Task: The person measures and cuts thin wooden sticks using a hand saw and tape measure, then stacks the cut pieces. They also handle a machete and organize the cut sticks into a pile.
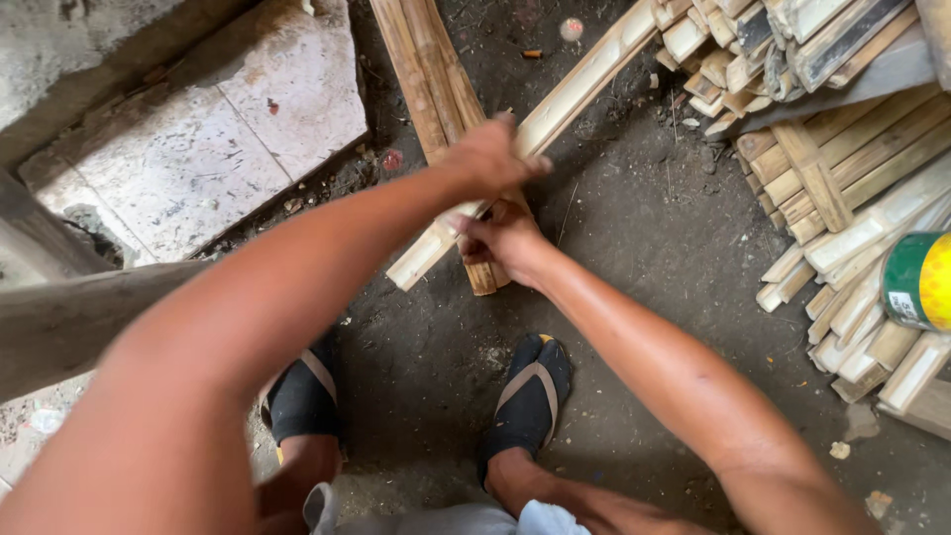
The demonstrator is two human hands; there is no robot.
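Head view: looks down past both forearms to a dirt floor (634,228).
Left hand (490,154): closed over the top of a pale bamboo slat (584,84).
Right hand (505,238): curled around the slat's lower part; fingertips hidden underneath.
Slat: slants up-right, its far end lost among stacked slats (852,168).
Darker slats (426,69): lie beneath, partly covered.
Green-yellow can (919,280): cut off by the right edge.

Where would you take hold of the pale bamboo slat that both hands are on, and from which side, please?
Probably near its lower end, where the left hand and right hand already clasp it. The bamboo slat runs diagonally up to the right, long and narrow, so closing across its width from above looks steadiest. The stack of slats crowds its far end.
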